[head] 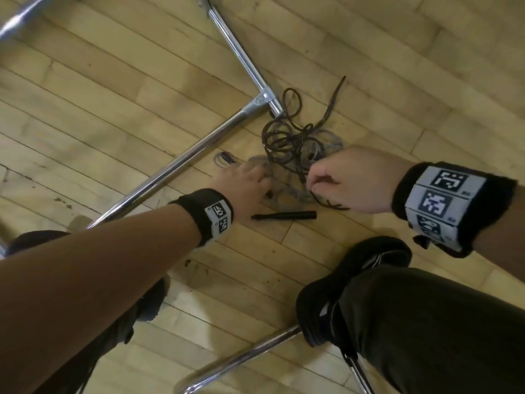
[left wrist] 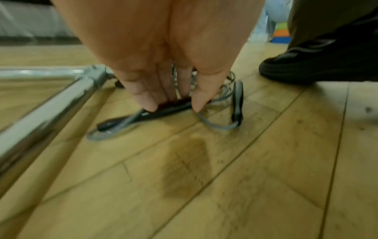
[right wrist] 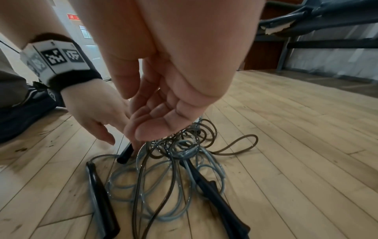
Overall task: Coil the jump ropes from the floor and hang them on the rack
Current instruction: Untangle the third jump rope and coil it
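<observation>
A tangled pile of jump ropes lies on the wooden floor beside the rack's corner. A dark brown rope [head: 284,137] sits on top of a grey-blue rope [right wrist: 163,177]. My left hand [head: 255,183] reaches down into the pile, and its fingers and thumb pinch a black handle [left wrist: 174,106] that lies on the floor. My right hand [head: 315,180] is curled into a fist over the pile and grips a strand of the dark brown rope [right wrist: 235,145]. A second black handle [head: 284,216] lies loose just in front of my hands. Two more handles [right wrist: 102,198] [right wrist: 216,194] rest among the loops.
The rack's chrome tubes [head: 176,163] lie low over the floor left of the pile and meet at a corner joint [head: 264,98]. Another chrome tube [head: 241,359] runs by my feet. My black shoe [head: 369,260] stands close to the right of the pile.
</observation>
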{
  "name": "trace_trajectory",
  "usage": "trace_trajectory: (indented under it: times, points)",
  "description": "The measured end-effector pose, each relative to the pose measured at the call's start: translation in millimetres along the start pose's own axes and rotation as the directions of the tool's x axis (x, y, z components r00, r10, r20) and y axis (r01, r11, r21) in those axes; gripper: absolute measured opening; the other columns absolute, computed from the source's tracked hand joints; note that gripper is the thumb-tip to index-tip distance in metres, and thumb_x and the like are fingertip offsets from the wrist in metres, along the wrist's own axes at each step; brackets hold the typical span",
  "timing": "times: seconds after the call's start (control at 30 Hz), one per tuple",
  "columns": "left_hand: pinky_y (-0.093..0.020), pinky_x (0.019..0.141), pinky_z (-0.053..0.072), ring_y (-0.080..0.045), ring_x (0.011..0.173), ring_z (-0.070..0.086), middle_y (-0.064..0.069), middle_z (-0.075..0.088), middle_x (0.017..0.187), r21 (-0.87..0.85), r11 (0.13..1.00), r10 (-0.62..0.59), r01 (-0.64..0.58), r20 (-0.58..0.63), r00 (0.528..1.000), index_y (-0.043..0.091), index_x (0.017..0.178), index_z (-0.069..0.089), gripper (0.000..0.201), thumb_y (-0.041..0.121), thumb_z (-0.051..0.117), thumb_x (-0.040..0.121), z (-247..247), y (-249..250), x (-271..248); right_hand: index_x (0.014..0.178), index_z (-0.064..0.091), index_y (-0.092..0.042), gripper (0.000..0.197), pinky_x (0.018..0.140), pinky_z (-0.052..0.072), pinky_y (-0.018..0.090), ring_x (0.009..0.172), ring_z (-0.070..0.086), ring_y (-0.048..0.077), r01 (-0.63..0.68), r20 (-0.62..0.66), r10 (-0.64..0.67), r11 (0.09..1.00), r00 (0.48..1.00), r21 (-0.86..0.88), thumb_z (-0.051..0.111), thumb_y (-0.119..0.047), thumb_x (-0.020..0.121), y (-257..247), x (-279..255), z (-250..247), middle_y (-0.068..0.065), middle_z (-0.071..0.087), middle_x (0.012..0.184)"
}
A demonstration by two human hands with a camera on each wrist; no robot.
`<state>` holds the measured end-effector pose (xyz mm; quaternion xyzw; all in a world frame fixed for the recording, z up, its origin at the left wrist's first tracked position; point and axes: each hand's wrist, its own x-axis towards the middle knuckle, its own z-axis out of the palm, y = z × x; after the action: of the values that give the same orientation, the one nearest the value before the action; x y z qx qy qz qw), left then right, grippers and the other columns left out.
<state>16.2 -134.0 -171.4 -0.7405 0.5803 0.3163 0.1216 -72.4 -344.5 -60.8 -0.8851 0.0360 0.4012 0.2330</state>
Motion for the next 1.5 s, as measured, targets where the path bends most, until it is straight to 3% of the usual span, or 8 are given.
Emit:
trace_trajectory:
  times: [0.33, 0.57, 0.73, 0.87, 1.1, 1.27, 1.37, 1.5]
  points:
    - [-0.033, 0.08, 0.046, -0.019, 0.104, 0.057, 0.008, 0.049, 0.109, -0.261, 0.965, 0.008, 0.036, 0.169, 0.986, 0.03, 0.143, 0.051, 0.045, 0.027, 0.064, 0.1, -28.4, 6.7, -12.8, 0.107, 0.069, -0.032, 0.024, 0.078, 0.057, 0.039, 0.083, 0.063, 0.01, -0.008, 0.021, 0.008, 1.0, 1.0, 0.004, 0.046, -0.032, 0.104, -10.3, -1.4, -2.0, -0.012, 0.069, 0.092]
    - [-0.039, 0.091, 0.057, -0.012, 0.1, 0.064, 0.014, 0.067, 0.107, -0.598, 0.799, -0.075, 0.066, 0.01, 0.997, 0.045, 0.101, 0.056, 0.027, 0.027, 0.073, 0.093, -143.4, 12.6, -112.2, 0.116, 0.066, -0.032, 0.026, 0.058, 0.034, 0.017, 0.076, 0.052, 0.005, 0.005, -0.04, -0.005, 1.0, 0.999, 0.018, 0.05, -0.021, 0.098, -65.0, -40.8, -42.4, -0.022, 0.05, 0.08]
    - [-0.043, 0.095, 0.058, -0.004, 0.096, 0.07, 0.016, 0.075, 0.1, -0.799, 0.601, -0.213, -0.002, -0.162, 0.964, 0.044, 0.096, 0.067, 0.026, 0.027, 0.083, 0.087, -209.0, 33.7, -196.3, 0.096, 0.062, -0.035, 0.012, 0.068, 0.052, 0.024, 0.086, 0.064, 0.011, 0.046, -0.019, -0.045, 0.997, 0.999, 0.054, 0.06, -0.026, 0.091, -123.7, -101.0, -77.3, -0.015, 0.065, 0.09]
    - [-0.057, 0.093, 0.059, -0.028, 0.094, 0.075, -0.005, 0.078, 0.097, -0.872, 0.435, -0.289, -0.225, -0.372, 0.882, 0.027, 0.094, 0.072, 0.02, 0.025, 0.082, 0.077, -253.6, 59.0, -261.2, 0.123, 0.068, -0.037, 0.038, 0.099, 0.056, 0.043, 0.112, 0.068, 0.017, 0.117, -0.031, -0.113, 0.97, 0.993, 0.212, 0.063, -0.025, 0.088, -161.9, -163.6, -91.3, -0.01, 0.073, 0.12]
    - [-0.043, 0.085, 0.063, -0.036, 0.098, 0.077, -0.013, 0.076, 0.098, -0.792, 0.159, -0.512, -0.589, -0.576, 0.637, 0.011, 0.105, 0.065, 0.027, 0.002, 0.079, 0.084, -297.0, 70.3, -351.8, 0.097, 0.078, -0.03, 0.021, 0.106, 0.049, 0.041, 0.104, 0.066, -0.004, 0.208, -0.198, -0.146, 0.915, 0.969, 0.346, 0.057, -0.027, 0.098, -202.9, -247.8, -90.8, -0.019, 0.076, 0.106]
    - [-0.052, 0.088, 0.062, -0.028, 0.096, 0.075, 0.006, 0.078, 0.096, -0.864, 0.404, -0.676, -0.3, -0.502, 0.539, 0.03, 0.105, 0.064, 0.033, 0.023, 0.077, 0.075, -283.8, 68.3, -390.6, 0.087, 0.069, -0.018, 0.02, 0.098, 0.052, 0.052, 0.088, 0.073, 0.026, 0.252, -0.421, -0.067, 0.881, 0.905, 0.401, 0.055, -0.023, 0.1, -216.3, -283.1, -97.0, 0.006, 0.078, 0.083]
    - [-0.039, 0.082, 0.058, -0.003, 0.087, 0.07, 0.017, 0.074, 0.096, -0.817, 0.575, -0.644, 0.029, -0.432, 0.631, 0.044, 0.098, 0.068, 0.02, 0.039, 0.078, 0.082, -268.6, 76.8, -395.5, 0.093, 0.07, -0.012, 0.023, 0.081, 0.054, 0.045, 0.067, 0.065, 0.022, 0.257, -0.461, -0.065, 0.894, 0.885, 0.368, 0.052, -0.024, 0.102, -223.4, -298.0, -106.8, 0.003, 0.068, 0.067]
    - [-0.038, 0.106, 0.052, 0.0, 0.119, 0.061, 0.022, 0.066, 0.125, -0.758, 0.652, -0.488, 0.001, -0.419, 0.766, 0.046, 0.132, 0.059, 0.052, 0.037, 0.083, 0.087, -264.6, 99.9, -373.1, 0.081, 0.068, -0.022, 0.023, 0.06, 0.044, 0.03, 0.05, 0.05, 0.007, 0.208, -0.404, -0.103, 0.952, 0.909, 0.225, 0.058, -0.029, 0.1, -229.0, -303.1, -107.7, -0.007, 0.056, 0.058]
